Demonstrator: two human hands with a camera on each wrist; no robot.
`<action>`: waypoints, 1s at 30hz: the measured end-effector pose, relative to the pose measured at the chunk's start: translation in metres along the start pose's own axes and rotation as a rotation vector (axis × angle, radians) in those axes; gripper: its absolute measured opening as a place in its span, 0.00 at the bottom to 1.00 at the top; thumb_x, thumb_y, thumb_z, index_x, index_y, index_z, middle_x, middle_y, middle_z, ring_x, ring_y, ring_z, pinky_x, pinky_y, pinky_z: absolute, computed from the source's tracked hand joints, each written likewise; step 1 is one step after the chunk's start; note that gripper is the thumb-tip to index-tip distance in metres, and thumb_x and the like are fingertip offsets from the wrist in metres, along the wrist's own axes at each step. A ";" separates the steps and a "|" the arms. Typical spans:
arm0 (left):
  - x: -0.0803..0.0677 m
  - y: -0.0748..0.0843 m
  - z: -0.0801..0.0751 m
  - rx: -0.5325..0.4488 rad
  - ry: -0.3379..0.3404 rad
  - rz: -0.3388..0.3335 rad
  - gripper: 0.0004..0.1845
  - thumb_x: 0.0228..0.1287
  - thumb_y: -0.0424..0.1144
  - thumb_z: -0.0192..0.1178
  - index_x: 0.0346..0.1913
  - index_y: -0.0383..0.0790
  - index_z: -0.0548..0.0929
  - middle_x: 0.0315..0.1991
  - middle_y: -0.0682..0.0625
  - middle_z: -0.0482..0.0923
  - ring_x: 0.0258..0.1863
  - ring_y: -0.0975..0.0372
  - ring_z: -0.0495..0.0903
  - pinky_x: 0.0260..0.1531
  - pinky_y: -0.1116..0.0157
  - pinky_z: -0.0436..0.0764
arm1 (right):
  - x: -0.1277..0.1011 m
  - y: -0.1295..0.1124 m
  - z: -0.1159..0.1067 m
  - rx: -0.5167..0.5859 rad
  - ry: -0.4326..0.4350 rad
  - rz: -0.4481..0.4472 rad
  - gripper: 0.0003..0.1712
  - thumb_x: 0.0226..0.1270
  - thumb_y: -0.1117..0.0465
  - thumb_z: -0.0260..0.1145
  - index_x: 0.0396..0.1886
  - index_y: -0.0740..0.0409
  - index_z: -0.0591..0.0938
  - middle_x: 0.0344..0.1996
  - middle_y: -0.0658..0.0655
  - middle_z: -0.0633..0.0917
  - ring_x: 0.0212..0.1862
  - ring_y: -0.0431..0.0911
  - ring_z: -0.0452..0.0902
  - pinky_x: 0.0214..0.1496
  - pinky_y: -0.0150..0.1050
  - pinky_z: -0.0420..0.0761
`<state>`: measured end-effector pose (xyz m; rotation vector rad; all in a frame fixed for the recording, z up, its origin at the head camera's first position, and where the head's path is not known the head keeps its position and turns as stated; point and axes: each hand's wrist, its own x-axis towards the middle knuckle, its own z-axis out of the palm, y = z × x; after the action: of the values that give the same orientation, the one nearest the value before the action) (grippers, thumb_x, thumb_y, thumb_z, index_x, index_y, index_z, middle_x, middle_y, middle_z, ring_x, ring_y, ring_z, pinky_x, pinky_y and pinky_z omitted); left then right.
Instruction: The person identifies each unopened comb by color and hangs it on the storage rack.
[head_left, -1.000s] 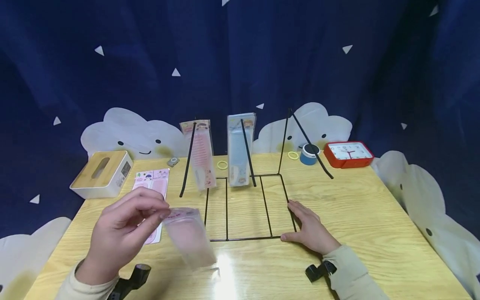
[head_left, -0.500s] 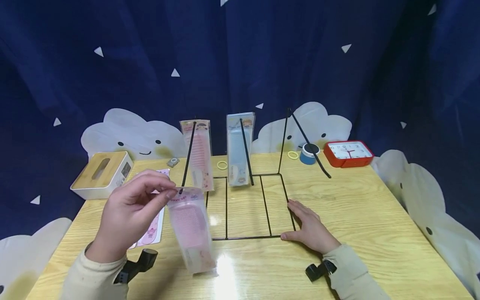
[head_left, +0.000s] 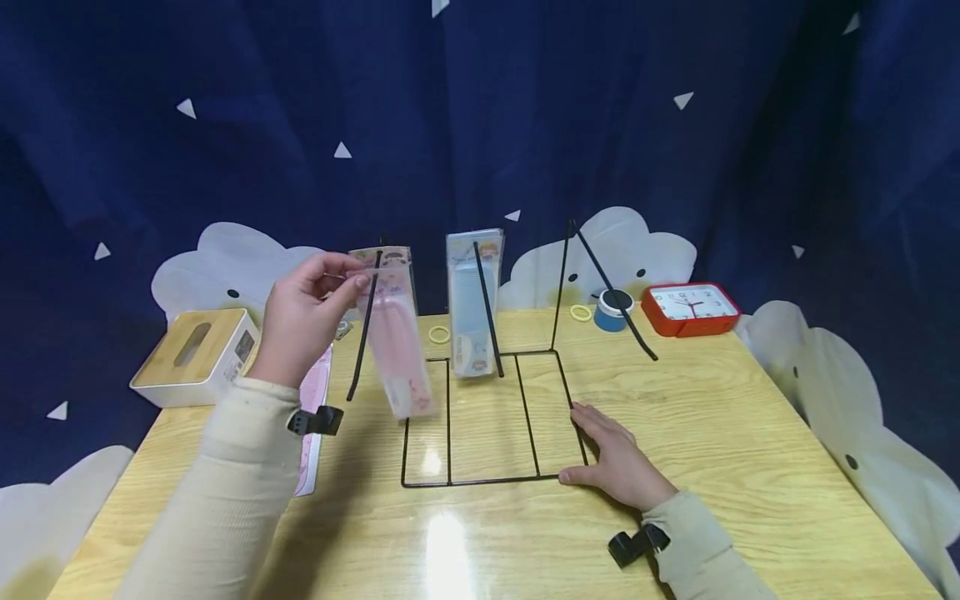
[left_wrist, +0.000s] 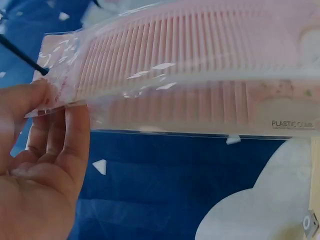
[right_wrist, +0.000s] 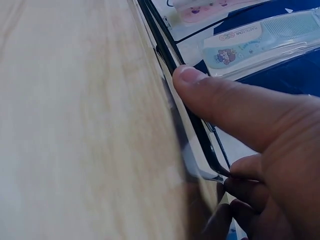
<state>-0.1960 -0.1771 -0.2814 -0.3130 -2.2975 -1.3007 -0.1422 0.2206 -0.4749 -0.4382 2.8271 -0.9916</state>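
Observation:
My left hand [head_left: 351, 280] pinches the top edge of a clear packet with a pink comb [head_left: 399, 360] and holds it up at the tip of the left hook [head_left: 363, 327] of a black wire rack [head_left: 487, 480]. In the left wrist view my fingertips [left_wrist: 52, 97] grip the pink comb packet [left_wrist: 200, 80] next to the hook's black tip [left_wrist: 27, 59]. Another pink packet [head_left: 384, 255] hangs behind it on the same hook. A blue comb packet [head_left: 472, 300] hangs on the middle hook. My right hand [head_left: 602, 447] lies flat on the rack's front right corner, thumb [right_wrist: 220, 97] on the wire [right_wrist: 167, 55].
A wooden-lidded tissue box [head_left: 197, 354] stands at the left, with a pink packet [head_left: 318, 385] flat beside it. Two yellow rings [head_left: 438, 335], a blue roll [head_left: 612, 309] and a red clock [head_left: 693, 306] lie at the back. The rack's right hook [head_left: 613, 293] is bare.
My left hand has lifted the pink comb packet from low near the table's front up and back to the left hook's tip. The right hand has stayed on the rack base.

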 end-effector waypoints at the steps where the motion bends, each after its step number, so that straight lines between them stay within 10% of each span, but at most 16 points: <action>1: 0.006 -0.002 0.002 0.023 0.010 -0.014 0.12 0.70 0.43 0.64 0.49 0.39 0.84 0.41 0.48 0.85 0.35 0.70 0.82 0.30 0.75 0.79 | 0.000 0.000 0.000 0.003 0.000 0.001 0.61 0.50 0.39 0.79 0.76 0.64 0.63 0.77 0.62 0.62 0.77 0.62 0.50 0.73 0.67 0.51; 11: 0.034 -0.015 0.003 0.024 0.017 -0.071 0.16 0.68 0.50 0.65 0.47 0.41 0.81 0.37 0.52 0.81 0.34 0.64 0.79 0.32 0.75 0.78 | 0.000 0.003 0.002 0.003 0.002 0.011 0.62 0.50 0.38 0.79 0.78 0.62 0.62 0.77 0.60 0.61 0.77 0.62 0.50 0.73 0.66 0.52; 17: 0.026 -0.071 -0.007 -0.063 -0.042 -0.208 0.22 0.76 0.53 0.53 0.54 0.37 0.78 0.44 0.51 0.79 0.39 0.64 0.80 0.39 0.73 0.81 | -0.001 0.004 0.002 0.007 0.008 0.002 0.62 0.49 0.38 0.79 0.77 0.62 0.62 0.77 0.60 0.61 0.77 0.62 0.51 0.73 0.66 0.52; 24: -0.009 -0.169 -0.010 0.270 -0.310 -0.423 0.25 0.76 0.41 0.52 0.68 0.28 0.69 0.67 0.29 0.68 0.62 0.37 0.71 0.56 0.43 0.75 | -0.003 0.004 0.003 0.011 0.002 0.017 0.62 0.49 0.38 0.79 0.77 0.61 0.63 0.77 0.60 0.61 0.77 0.62 0.51 0.73 0.67 0.52; 30: -0.030 -0.201 0.000 0.452 -0.537 -0.405 0.34 0.67 0.32 0.55 0.73 0.23 0.57 0.70 0.22 0.57 0.69 0.30 0.57 0.68 0.36 0.59 | -0.001 0.004 0.002 -0.005 0.011 -0.004 0.61 0.49 0.38 0.79 0.77 0.62 0.63 0.77 0.61 0.62 0.77 0.62 0.51 0.73 0.67 0.52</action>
<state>-0.2542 -0.2808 -0.4457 -0.0375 -3.1556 -0.8850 -0.1415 0.2223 -0.4790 -0.4398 2.8403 -0.9915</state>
